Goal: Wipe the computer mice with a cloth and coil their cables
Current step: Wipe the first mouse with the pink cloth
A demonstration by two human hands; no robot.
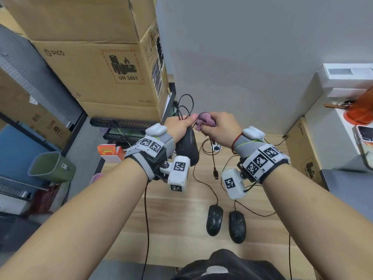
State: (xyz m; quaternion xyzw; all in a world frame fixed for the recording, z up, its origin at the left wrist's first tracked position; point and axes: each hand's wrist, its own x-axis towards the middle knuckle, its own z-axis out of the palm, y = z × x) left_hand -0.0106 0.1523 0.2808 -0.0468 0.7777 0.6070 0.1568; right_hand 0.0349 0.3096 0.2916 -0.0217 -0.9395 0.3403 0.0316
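My left hand (pixel 179 126) grips a black mouse (pixel 187 148) raised above the wooden table (pixel 177 219), with loops of its black cable (pixel 186 106) held against the fingers. My right hand (pixel 220 128) holds a crumpled purple cloth (pixel 205 121) and pinches the cable just below it. The cable's USB plug (pixel 216 173) dangles under my right hand. Two more black mice, one (pixel 214 220) on the left and one (pixel 237 227) on the right, lie side by side on the table near me. Their cables trail loosely across the wood.
Stacked cardboard boxes (pixel 96 73) stand at the back left beside a grey wall. A green bin (pixel 51 167) sits on the floor at left. A small orange-and-white box (pixel 111 153) lies at the table's left edge. White boxes (pixel 347 81) and an orange object (pixel 361 110) are on the right.
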